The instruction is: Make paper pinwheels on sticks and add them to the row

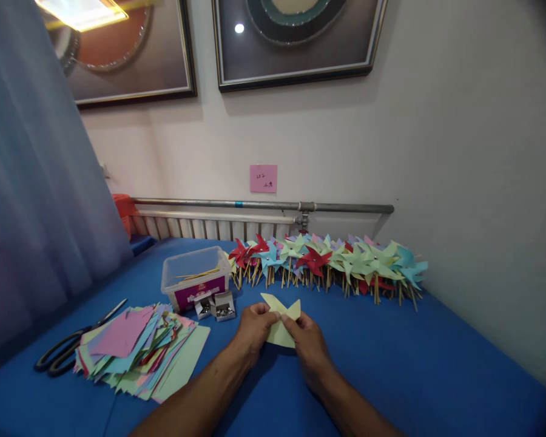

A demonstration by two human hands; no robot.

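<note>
The blue counter [391,364] fills the lower part of the view, and all places here are told from the clear plastic box [195,276] that stands on it near the middle. To the right of the box, along the wall, a long row of finished paper pinwheels [327,261] lies on wooden sticks, in red, green, blue and purple. To the left of the box and nearer to the person there is a loose pile of coloured paper squares [141,352], and beyond it, further left, black scissors [68,349] lie flat on the counter. Just in front of the box, touching or almost touching it, two small open boxes of pins [216,306] stand side by side. To the right of the box and nearer to the person, both hands meet over the counter on one pale yellow-green paper piece [279,318]. The left hand [253,331] pinches its left edge and the right hand [310,346] pinches its right side, so each grip is closed on the paper, and both hands are equally near to it. The paper is held a little above the counter, its pointed flaps rise away from the person toward the pinwheels, and its longer axis runs roughly from the person to the wall. Nothing stands between the hands and the pin boxes; I judge the left hand is the nearer one to them.
</note>
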